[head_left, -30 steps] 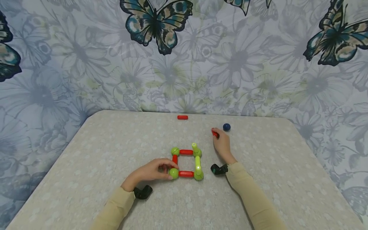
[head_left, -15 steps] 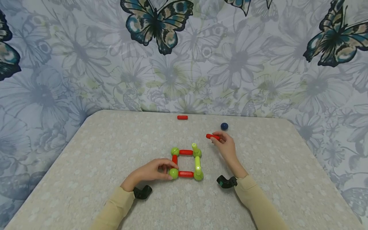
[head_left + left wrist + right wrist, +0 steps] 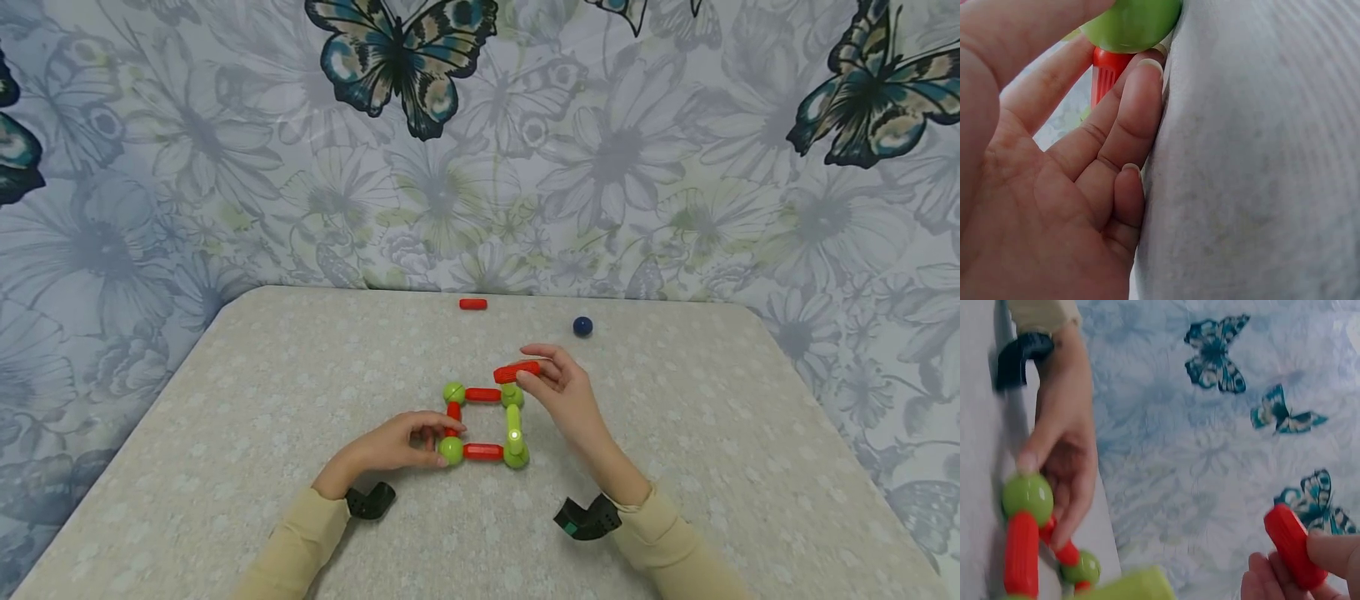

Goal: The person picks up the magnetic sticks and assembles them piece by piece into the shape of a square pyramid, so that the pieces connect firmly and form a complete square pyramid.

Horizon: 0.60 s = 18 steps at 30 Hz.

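A square frame lies on the table, made of green balls joined by three red rods (image 3: 483, 452) and a yellow-green rod (image 3: 513, 423). My left hand (image 3: 405, 442) holds its near-left corner, thumb at the green ball (image 3: 451, 451) and index finger over the left red rod. That ball (image 3: 1135, 25) sits between thumb and fingers in the left wrist view. My right hand (image 3: 566, 396) pinches a loose red rod (image 3: 516, 372) between thumb and fingers, above the far-right ball (image 3: 512, 395). A yellow-green rod (image 3: 1135, 587) sticks up from the frame in the right wrist view; the head view mostly hides it.
Another red rod (image 3: 473, 304) lies near the table's back edge. A dark blue ball (image 3: 582, 327) rests at the back right. Behind the table (image 3: 300, 350) hangs a butterfly-patterned cloth (image 3: 480, 208). Each wrist wears a black camera (image 3: 588, 518).
My right hand has lifted the red rod from beside the blue ball and carried it left to above the frame's far-right corner. The blue ball shifted slightly left. My left hand stayed put.
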{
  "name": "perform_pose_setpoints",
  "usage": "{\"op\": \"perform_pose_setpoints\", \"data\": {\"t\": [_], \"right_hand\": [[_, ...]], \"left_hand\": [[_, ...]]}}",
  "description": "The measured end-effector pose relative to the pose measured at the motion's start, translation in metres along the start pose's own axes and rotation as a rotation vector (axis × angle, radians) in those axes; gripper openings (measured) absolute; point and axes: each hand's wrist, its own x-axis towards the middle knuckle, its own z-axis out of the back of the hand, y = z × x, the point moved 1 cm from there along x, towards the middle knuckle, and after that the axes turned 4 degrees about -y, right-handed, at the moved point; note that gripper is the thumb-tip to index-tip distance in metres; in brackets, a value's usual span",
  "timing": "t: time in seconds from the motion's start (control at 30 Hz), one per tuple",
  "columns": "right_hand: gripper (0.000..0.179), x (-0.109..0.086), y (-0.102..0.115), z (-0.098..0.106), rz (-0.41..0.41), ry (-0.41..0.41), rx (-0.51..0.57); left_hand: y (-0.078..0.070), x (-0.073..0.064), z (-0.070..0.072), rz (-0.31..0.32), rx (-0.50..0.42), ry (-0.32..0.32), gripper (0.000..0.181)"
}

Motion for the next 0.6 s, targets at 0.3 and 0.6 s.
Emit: {"op": "perform_pose_setpoints", "data": {"t": [0.3, 0.6], "right_hand": [[0.032, -0.022, 0.003, -0.035, 0.001, 0.138, 0.092], [0.035, -0.043, -0.023, -0.058, 0.02, 0.204, 0.063]], "left_hand": [[0.018, 0.002, -0.003, -0.019, 0.005, -0.001, 0.041], [0.034, 0.001, -0.004, 0.038, 0.023, -0.026, 0.047]]}}
